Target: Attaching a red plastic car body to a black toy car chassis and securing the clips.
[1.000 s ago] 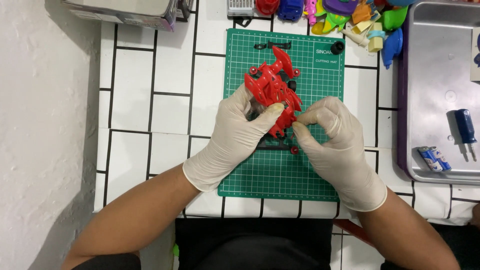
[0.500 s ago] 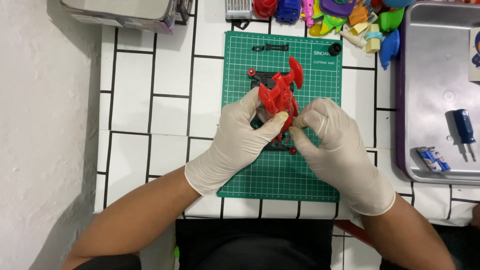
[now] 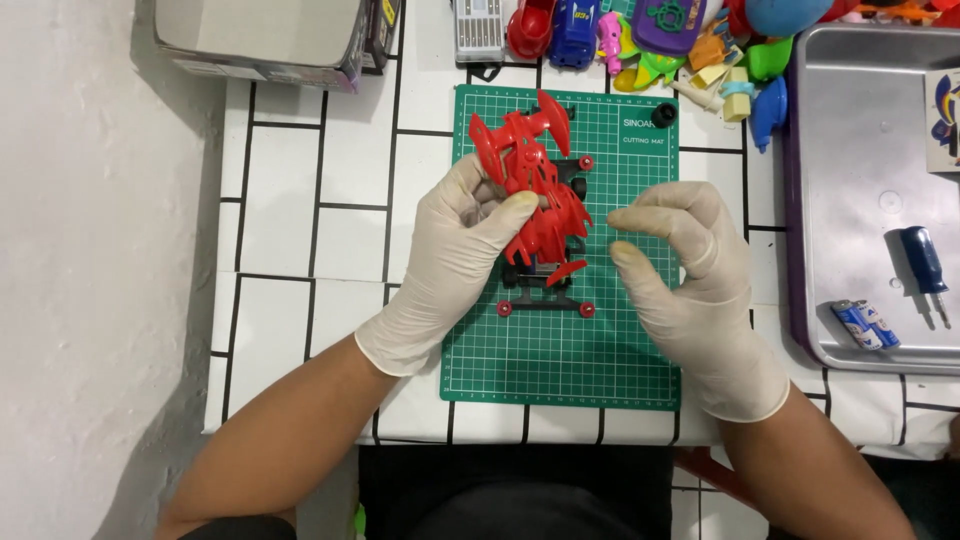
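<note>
Red car body (image 3: pixel 535 190), left hand (image 3: pixel 450 255) holding, hides black chassis (image 3: pixel 545 290).

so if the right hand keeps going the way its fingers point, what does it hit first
The right hand has its fingers curled toward the left, so it would probably meet the red toy car body held in the left hand, though height is hard to judge.

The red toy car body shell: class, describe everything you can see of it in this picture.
The red toy car body shell looks like glossy moulded plastic, with pointed fins and a curved rear wing. It is tilted above a black chassis on the green cutting mat. The gloved left hand pinches its side; the right hand is off it, fingers curled.
</note>
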